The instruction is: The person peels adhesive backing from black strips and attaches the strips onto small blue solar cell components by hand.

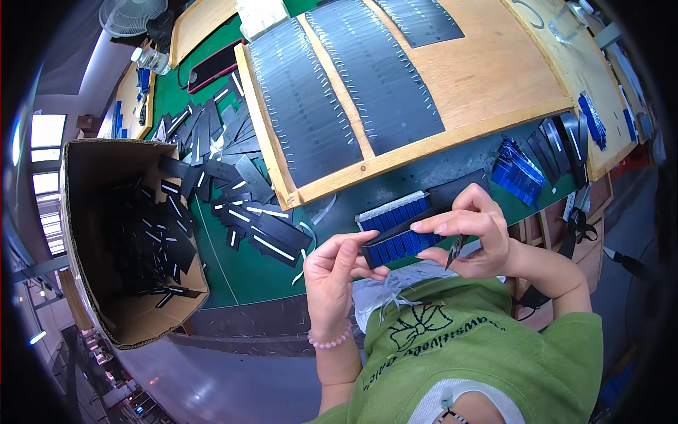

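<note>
Close to my body, I hold a black strip with a row of blue rectangular pieces (395,249) along it. My left hand (333,267) grips its left end between thumb and fingers. My right hand (474,237) pinches the strip's upper edge further right. A dark, thin, pointed tool (456,251), its kind unclear, also sticks down from my right hand. Just beyond lies another row of blue pieces (395,210) with a whitish edge, on the green table (240,286). A black flat sheet (452,189) lies behind my right fingers.
A wooden-framed board (424,141) with long black panels (304,106) fills the far side. Loose black strips (233,177) are heaped at the left, beside an open cardboard box (127,318) of similar pieces. More blue pieces (517,173) lie at the right.
</note>
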### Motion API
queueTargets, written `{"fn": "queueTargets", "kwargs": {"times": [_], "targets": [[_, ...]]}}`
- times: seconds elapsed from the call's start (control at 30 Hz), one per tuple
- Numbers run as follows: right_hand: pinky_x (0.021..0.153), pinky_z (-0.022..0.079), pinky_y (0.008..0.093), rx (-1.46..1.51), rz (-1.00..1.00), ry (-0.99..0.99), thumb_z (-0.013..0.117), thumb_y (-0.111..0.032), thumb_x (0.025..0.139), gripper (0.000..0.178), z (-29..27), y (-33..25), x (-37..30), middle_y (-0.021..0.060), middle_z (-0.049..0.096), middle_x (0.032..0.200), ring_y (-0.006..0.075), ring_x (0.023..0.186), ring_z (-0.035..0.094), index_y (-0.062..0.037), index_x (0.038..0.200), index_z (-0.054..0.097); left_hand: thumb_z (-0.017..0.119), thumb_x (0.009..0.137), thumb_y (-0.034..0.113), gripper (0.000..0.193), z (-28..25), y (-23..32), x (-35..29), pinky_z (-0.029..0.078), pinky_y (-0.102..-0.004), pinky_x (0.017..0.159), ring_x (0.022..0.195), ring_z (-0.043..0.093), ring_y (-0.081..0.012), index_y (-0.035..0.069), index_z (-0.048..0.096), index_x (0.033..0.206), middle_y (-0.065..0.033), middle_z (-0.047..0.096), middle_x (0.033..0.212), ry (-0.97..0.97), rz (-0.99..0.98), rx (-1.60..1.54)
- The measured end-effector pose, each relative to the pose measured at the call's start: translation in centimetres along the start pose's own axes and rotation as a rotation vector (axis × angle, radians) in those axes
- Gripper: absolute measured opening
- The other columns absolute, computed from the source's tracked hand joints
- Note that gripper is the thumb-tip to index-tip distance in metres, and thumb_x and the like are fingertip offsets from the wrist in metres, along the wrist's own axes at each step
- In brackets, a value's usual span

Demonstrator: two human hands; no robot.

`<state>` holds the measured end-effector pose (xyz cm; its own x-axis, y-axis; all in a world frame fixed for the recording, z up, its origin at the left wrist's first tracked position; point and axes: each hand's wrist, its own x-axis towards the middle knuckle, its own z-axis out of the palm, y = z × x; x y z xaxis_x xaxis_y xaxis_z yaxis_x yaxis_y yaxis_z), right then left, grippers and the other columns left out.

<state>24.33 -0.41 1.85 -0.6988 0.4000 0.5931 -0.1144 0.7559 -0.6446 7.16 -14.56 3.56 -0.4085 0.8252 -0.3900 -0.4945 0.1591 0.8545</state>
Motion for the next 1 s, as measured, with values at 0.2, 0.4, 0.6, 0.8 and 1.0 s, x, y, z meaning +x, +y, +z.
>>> {"fn": "queueTargets", "kwargs": {"times": [0.2,0.4,0.6,0.8,1.0], "targets": [[0.057,0.034,0.0265,0.085,0.031,0.015,0.082,-0.015,0.066,0.055,-0.05,-0.17,0.47,0.0055,0.07,0.097,0.0151,0.064,0.039,-0.0095,0.105,0.045,0.061,0.083,-0.002,0.017,0.36,0.11,0.1,0.055,-0.0231,0.054,0.058,0.065,-0.0159,-0.007,0.061,0.099,-0.0122,0.065,0.078,0.006,-0.078,-0.057],[0.057,0.039,0.0273,0.135,0.045,0.047,0.082,-0.014,0.065,0.052,0.11,-0.32,0.58,0.0031,0.068,0.095,0.0168,0.065,0.043,-0.0081,0.105,0.05,0.061,0.084,0.002,0.018,-0.1,-0.41,0.3,0.055,-0.0238,0.051,0.056,0.064,-0.017,-0.008,0.06,0.099,-0.0131,0.065,0.076,-0.015,-0.08,-0.114],[0.056,0.042,0.0286,0.157,0.046,0.093,0.081,-0.014,0.065,0.049,0.1,-0.27,0.49,0.0023,0.067,0.094,0.0183,0.065,0.047,-0.0066,0.105,0.054,0.062,0.085,0.004,0.019,0.05,-0.56,0.39,0.055,-0.0239,0.051,0.055,0.064,-0.0171,-0.008,0.06,0.099,-0.0135,0.065,0.075,-0.028,-0.074,-0.125],[0.06,0.035,0.0265,0.134,0.048,0.033,0.082,-0.012,0.064,0.055,-0.08,-0.07,0.22,0.0044,0.07,0.097,0.0143,0.065,0.04,-0.0094,0.106,0.046,0.061,0.084,0.002,0.018,0.03,-0.49,0.23,0.054,-0.0238,0.051,0.055,0.064,-0.0171,-0.008,0.059,0.099,-0.0131,0.065,0.075,-0.023,-0.065,-0.143],[0.062,0.035,0.0287,0.104,0.079,-0.016,0.083,-0.013,0.064,0.054,-0.26,-0.18,0.12,0.0066,0.069,0.097,0.0147,0.07,0.053,-0.0087,0.105,0.048,0.061,0.08,-0.007,0.017,0.3,-0.51,0.3,0.055,-0.0243,0.051,0.057,0.064,-0.0161,-0.007,0.059,0.097,-0.0128,0.065,0.079,-0.023,-0.051,-0.13]]}}
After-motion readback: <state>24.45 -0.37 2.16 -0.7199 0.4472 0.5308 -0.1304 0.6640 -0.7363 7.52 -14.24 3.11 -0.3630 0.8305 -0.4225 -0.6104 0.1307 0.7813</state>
